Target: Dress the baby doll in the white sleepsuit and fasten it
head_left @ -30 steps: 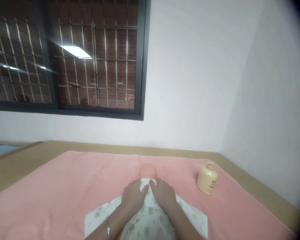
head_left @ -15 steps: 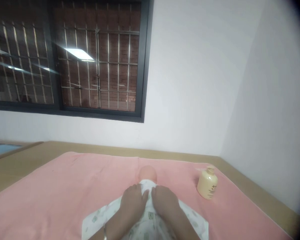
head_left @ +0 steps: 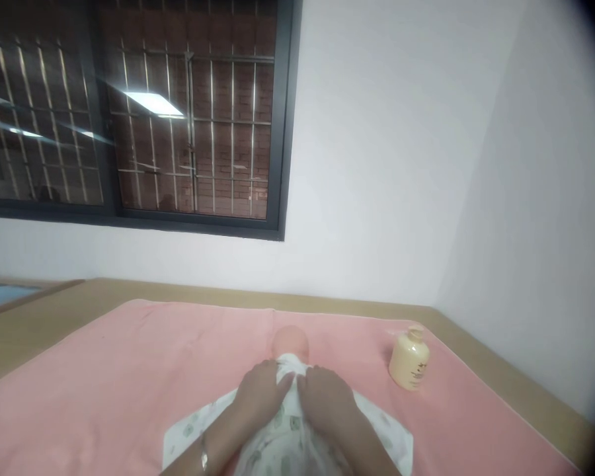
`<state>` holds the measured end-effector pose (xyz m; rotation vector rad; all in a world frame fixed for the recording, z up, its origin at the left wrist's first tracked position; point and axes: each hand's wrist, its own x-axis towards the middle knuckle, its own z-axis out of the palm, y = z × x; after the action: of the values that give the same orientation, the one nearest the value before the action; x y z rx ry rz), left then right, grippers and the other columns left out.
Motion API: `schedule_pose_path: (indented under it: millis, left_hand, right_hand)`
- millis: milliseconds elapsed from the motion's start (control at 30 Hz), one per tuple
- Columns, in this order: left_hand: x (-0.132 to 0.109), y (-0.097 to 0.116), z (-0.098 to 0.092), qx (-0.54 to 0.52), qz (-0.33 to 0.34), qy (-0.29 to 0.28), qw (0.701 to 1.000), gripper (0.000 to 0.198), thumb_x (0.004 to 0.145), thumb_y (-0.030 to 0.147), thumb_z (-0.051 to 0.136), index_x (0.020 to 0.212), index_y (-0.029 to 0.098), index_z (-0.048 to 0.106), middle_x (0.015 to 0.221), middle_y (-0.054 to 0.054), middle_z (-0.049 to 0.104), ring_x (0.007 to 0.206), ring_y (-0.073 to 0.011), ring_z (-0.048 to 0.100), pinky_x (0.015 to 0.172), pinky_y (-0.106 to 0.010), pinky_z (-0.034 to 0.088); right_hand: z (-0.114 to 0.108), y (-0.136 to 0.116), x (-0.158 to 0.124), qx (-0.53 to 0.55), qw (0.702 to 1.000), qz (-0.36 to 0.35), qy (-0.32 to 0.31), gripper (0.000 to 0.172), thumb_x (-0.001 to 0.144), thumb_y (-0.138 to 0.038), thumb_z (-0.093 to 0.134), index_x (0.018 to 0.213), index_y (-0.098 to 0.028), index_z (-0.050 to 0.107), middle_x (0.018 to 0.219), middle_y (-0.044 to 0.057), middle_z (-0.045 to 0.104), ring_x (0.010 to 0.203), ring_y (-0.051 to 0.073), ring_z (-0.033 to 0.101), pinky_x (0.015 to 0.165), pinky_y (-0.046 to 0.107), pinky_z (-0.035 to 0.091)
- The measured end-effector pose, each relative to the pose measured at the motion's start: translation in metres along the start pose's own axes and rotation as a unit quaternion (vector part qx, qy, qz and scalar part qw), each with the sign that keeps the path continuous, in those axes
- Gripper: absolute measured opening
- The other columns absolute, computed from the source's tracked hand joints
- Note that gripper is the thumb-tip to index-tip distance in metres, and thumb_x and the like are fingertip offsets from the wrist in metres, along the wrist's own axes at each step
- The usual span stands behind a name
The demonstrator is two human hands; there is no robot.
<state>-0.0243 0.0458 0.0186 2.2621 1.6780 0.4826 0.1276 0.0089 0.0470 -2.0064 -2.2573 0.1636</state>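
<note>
A baby doll (head_left: pixel 290 342) lies on its back on the pink towel, its smooth bald head toward the wall. White baby clothes (head_left: pixel 293 423) with small green prints cover its body, the sleeves spread to both sides. My left hand (head_left: pixel 262 391) is closed on the clothes at the left shoulder side of the neckline, its thumb pointing inward. Opposite it, my right hand (head_left: pixel 327 396) grips the clothes near the right shoulder, its thumb close to the left one. The fingertips are hidden behind the hands and fabric. A bracelet (head_left: pixel 204 456) circles my left wrist.
A cream pump bottle (head_left: pixel 409 358) stands upright on the pink towel (head_left: pixel 129 370), right of the doll. The towel covers a tan padded table top (head_left: pixel 218 295) that meets white walls (head_left: pixel 377 165). A dark-framed barred window (head_left: pixel 280 165) is at upper left.
The view has tilted and shifted very slightly. Both hands stay at the neckline, with the forearms spread a little wider; the bottle and doll lie as before.
</note>
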Motion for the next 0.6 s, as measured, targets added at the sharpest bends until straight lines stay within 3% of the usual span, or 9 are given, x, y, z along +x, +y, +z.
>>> schedule_pose_path:
  millis: [133,267,400,600]
  left_hand:
    - [0.002,-0.001,0.002,0.001,0.0,0.003,1.0,0.049,0.092,0.053,0.029,0.1,0.016,0.061,0.102,-0.011,0.065,0.093,-0.0257,0.059,0.081,-0.037,0.043]
    - [-0.016,0.017,0.0,0.094,0.01,0.012,0.995,0.048,0.095,0.039,0.024,0.109,0.011,0.061,0.108,-0.016,0.062,0.1,-0.0284,0.056,0.09,-0.042,0.04]
    - [-0.028,0.028,-0.002,0.141,0.017,-0.001,0.99,0.046,0.095,0.027,0.024,0.115,0.006,0.06,0.113,-0.02,0.06,0.107,-0.0311,0.053,0.094,-0.045,0.037]
    - [-0.006,0.003,0.0,0.043,0.019,0.011,0.999,0.048,0.094,0.044,0.026,0.107,0.014,0.062,0.105,-0.014,0.065,0.097,-0.0269,0.059,0.085,-0.039,0.043]
  right_hand:
    - [0.005,-0.001,0.003,-0.013,1.0,-0.002,0.01,0.046,0.098,-0.027,0.024,0.101,-0.011,0.068,0.099,0.017,0.069,0.093,0.029,0.065,0.081,0.04,0.045]
    - [0.018,0.009,0.02,0.057,0.996,0.065,0.026,0.062,0.099,-0.042,0.016,0.102,-0.009,0.068,0.101,0.019,0.069,0.094,0.029,0.065,0.082,0.039,0.045]
    - [0.018,0.013,0.024,0.102,0.993,0.067,0.005,0.071,0.099,-0.048,0.01,0.101,-0.01,0.069,0.101,0.019,0.07,0.093,0.028,0.066,0.08,0.038,0.046]
    - [0.002,0.002,0.002,0.035,0.999,0.016,0.022,0.065,0.099,-0.042,0.012,0.093,-0.013,0.07,0.097,0.017,0.07,0.088,0.027,0.066,0.081,0.037,0.044]
